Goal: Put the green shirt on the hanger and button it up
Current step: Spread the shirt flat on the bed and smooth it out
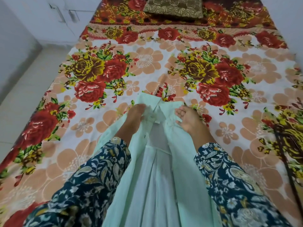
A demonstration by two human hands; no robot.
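Note:
The pale green shirt (157, 177) hangs in front of me above the bed, collar away from me, its front open down the middle. My left hand (134, 117) grips the left front edge near the collar. My right hand (188, 119) holds the right front edge beside the collar, fingers curled into the cloth. A small dark button shows on the left placket below my left hand. No hanger is visible; the cloth may hide it.
A bed with a floral sheet (147, 66) in red, yellow and peach fills the view. A brown-gold pillow (173, 7) lies at its far end. A dark strap (285, 154) lies at the right edge. White floor and cabinets are on the left.

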